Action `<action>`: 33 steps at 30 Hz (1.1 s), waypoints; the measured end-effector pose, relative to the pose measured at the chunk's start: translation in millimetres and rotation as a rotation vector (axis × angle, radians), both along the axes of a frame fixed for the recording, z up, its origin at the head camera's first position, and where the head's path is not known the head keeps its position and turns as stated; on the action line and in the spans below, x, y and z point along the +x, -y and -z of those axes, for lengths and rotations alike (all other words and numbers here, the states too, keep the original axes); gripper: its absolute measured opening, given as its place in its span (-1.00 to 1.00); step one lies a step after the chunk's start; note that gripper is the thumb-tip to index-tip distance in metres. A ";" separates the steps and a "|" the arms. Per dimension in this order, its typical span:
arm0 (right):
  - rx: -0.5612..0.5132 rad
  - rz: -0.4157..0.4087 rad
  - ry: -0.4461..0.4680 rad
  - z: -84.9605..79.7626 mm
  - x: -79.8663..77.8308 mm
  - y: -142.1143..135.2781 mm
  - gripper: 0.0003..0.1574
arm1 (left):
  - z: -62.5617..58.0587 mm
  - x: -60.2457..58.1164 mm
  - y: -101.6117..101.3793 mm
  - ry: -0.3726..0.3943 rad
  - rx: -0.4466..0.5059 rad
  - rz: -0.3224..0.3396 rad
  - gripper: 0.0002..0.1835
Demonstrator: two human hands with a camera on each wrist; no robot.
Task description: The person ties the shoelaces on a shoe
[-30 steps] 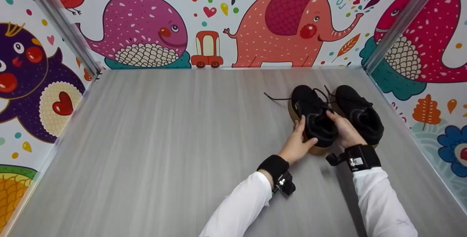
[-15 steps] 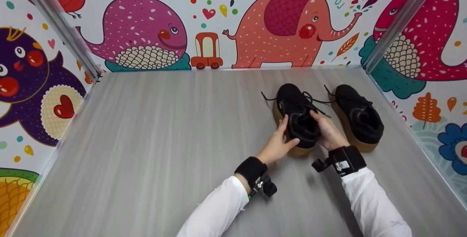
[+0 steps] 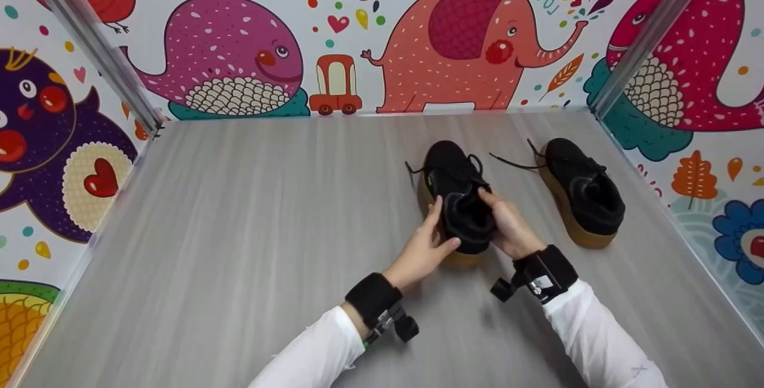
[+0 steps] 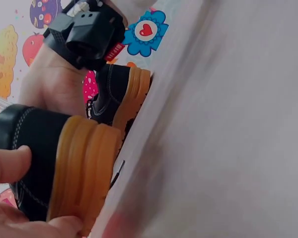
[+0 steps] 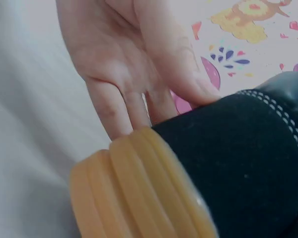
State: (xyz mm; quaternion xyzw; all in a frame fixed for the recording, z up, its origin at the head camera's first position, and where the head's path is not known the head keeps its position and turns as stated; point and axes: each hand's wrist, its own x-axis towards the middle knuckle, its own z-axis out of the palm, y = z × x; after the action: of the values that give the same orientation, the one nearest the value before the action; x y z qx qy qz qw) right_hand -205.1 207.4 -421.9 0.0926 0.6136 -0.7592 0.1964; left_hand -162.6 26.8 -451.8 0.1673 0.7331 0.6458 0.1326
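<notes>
A black lace-up shoe [image 3: 444, 164] with a thick tan sole [image 5: 139, 183] is between my two hands, toe pointing away from me. My left hand [image 3: 418, 255] grips its left side near the heel; the left wrist view shows the thumb on the black heel [image 4: 37, 158] and a finger at the sole. My right hand [image 3: 509, 225] holds the right side, thumb at the collar and fingers by the sole. Whether the sole touches the floor I cannot tell. A matching black shoe [image 3: 582, 194] stands to the right, apart from the hands.
A loose lace [image 3: 514, 165] reaches left from the right-hand shoe. The grey wood-grain floor [image 3: 268, 227] is bounded by printed cartoon walls [image 3: 370, 30] at the back and both sides, with metal corner posts [image 3: 647, 36].
Both hands have moved the held shoe leftward, widening the gap to the other shoe. That other shoe has stayed in its place. The grip looks the same.
</notes>
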 end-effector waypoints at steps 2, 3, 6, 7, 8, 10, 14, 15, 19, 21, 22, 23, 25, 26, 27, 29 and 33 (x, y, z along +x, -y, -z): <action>0.005 -0.003 -0.001 0.8 3.3 8.2 -0.29 | 0.3 4.3 8.5 -0.006 -0.002 0.001 -0.13; 0.012 -0.012 -0.003 1.7 4.9 12.2 -0.27 | 0.8 6.5 12.8 -0.005 -0.002 0.001 -0.13; 0.012 -0.016 -0.011 4.0 10.0 22.0 -0.26 | 2.7 12.0 22.2 -0.013 -0.006 0.005 -0.13; 0.011 -0.021 -0.019 4.8 11.8 25.4 -0.25 | 3.6 13.9 25.5 -0.015 -0.004 0.004 -0.13; 0.003 -0.020 -0.028 6.0 13.5 29.1 -0.25 | 4.6 16.4 29.2 -0.015 -0.003 0.006 -0.13; -0.001 -0.030 -0.055 8.4 17.0 37.2 -0.28 | 6.8 21.3 36.3 -0.019 0.006 0.007 -0.13; 0.015 -0.042 -0.096 13.0 24.4 53.6 -0.30 | 10.9 32.1 51.4 -0.014 0.044 0.005 -0.12; 0.023 -0.043 -0.097 14.0 26.5 57.3 -0.30 | 11.6 34.5 54.8 -0.012 0.053 0.003 -0.12; 0.006 -0.035 -0.072 17.0 36.1 69.9 -0.30 | 13.9 45.2 68.5 -0.006 0.065 0.002 -0.12; -0.011 -0.048 -0.070 19.0 41.2 75.4 -0.28 | 15.3 50.9 75.1 0.014 0.056 0.000 -0.11; -0.019 -0.060 -0.073 20.1 43.5 78.0 -0.27 | 16.0 53.5 78.3 0.025 0.052 -0.001 -0.11; -0.028 -0.074 -0.081 21.4 45.6 80.4 -0.27 | 16.5 56.0 81.4 0.036 0.051 0.000 -0.10; -0.042 -0.096 -0.092 23.8 49.5 84.2 -0.25 | 17.4 59.8 86.2 0.060 0.043 0.002 -0.09; -0.050 -0.104 -0.099 25.1 51.1 85.6 -0.24 | 17.8 61.2 87.9 0.069 0.038 0.006 -0.09; -0.056 -0.109 -0.100 26.3 52.9 86.4 -0.24 | 18.1 62.2 89.3 0.075 0.038 0.012 -0.09; -0.061 -0.110 -0.100 28.5 56.3 86.9 -0.24 | 18.7 63.8 90.9 0.077 0.038 0.023 -0.08; -0.071 -0.101 -0.100 31.8 61.9 84.6 -0.24 | 20.4 65.7 90.8 0.077 0.062 0.048 -0.09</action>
State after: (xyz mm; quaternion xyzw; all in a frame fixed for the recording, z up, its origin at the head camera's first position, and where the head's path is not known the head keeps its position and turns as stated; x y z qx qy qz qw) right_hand -143.2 122.8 -453.7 0.0166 0.5991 -0.7734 0.2067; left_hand -96.9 -64.0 -472.2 0.1638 0.7028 0.6708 0.1712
